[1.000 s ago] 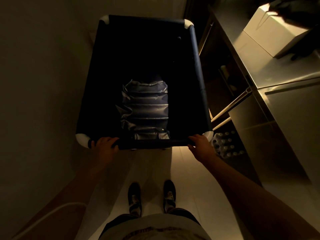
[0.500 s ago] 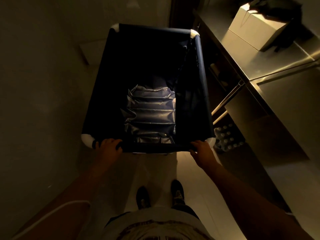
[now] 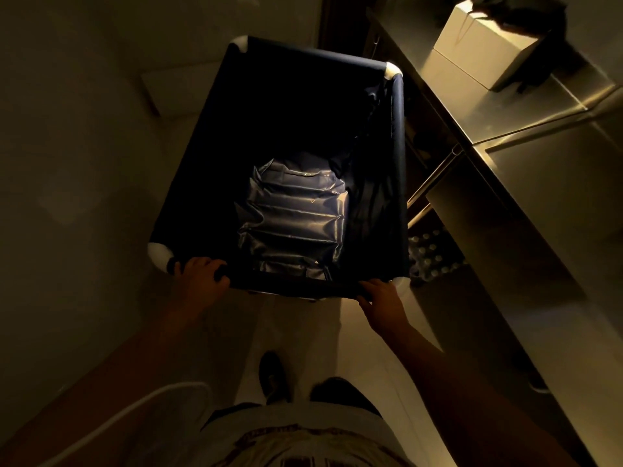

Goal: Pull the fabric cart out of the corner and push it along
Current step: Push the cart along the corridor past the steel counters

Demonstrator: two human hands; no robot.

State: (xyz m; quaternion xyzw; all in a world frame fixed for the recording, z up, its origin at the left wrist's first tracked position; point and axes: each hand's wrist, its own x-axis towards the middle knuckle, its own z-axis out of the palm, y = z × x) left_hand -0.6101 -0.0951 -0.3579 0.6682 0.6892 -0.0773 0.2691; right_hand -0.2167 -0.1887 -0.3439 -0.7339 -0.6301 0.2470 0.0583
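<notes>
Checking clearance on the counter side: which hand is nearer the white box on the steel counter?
Right. The right hand grips the cart's near rim at the counter-side corner, below the white box; the left hand grips the opposite corner.

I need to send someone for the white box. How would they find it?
Start at the steel counter right of the dark fabric cart. The white box stands at its far end. It is the only pale, squarish thing there, with something black draped beside it.

The fabric cart (image 3: 209, 163) is a deep, dark navy rectangular bin with white corner caps, standing upright on the floor, a ribbed air-cushion sheet (image 3: 291, 224) lying inside.
</notes>
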